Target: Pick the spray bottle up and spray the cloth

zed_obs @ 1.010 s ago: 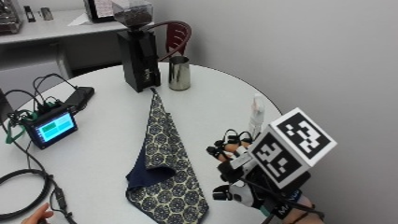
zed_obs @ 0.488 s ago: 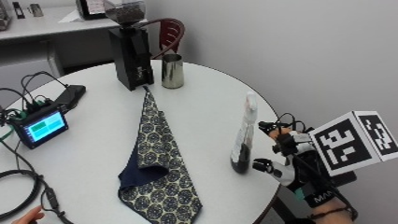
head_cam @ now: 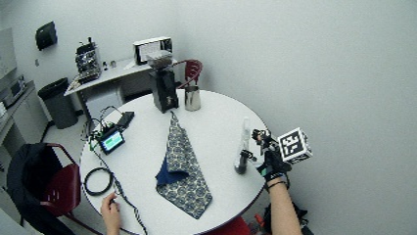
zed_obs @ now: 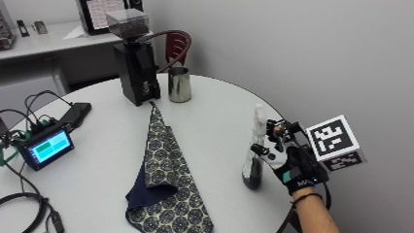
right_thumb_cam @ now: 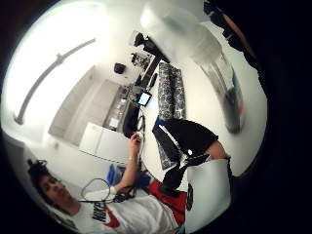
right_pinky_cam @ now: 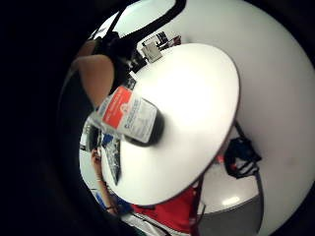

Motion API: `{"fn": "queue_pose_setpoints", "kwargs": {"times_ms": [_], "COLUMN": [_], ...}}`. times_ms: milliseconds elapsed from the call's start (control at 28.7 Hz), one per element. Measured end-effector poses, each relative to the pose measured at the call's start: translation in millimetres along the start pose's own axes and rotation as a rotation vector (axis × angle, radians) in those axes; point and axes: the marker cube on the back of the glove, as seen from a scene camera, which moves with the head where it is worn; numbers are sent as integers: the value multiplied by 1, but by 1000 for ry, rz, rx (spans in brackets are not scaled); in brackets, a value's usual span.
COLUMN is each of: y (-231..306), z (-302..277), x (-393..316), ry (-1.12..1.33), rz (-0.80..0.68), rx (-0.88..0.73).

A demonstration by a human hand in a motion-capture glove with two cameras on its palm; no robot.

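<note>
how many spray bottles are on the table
1. The spray bottle stands upright near the round table's edge, apart from the patterned cloth, right beside the gloved right hand. No other shows; the grinder could hide something.

The room is lit evenly and brightly from above, and only soft shadows are cast on the white desk [zed_obs: 213, 121]. Strong glare is seen across the thumb side palm view. The spray bottle [right_thumb_cam: 195, 44] is blurred there. Straight lines are bent near both palm views' edges.
</note>
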Motion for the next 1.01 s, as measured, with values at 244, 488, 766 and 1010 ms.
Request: {"fn": "queue_pose_setpoints", "kwargs": {"times_ms": [244, 488, 766, 1010], "y": [-12, -24, -24, -22], "z": [20, 34, 28, 9], "x": [14, 19, 26, 29], "ry": [-187, -354, -402, -416], "rz": [45, 84, 48, -15], "rx": [-21, -6, 51, -58]}}
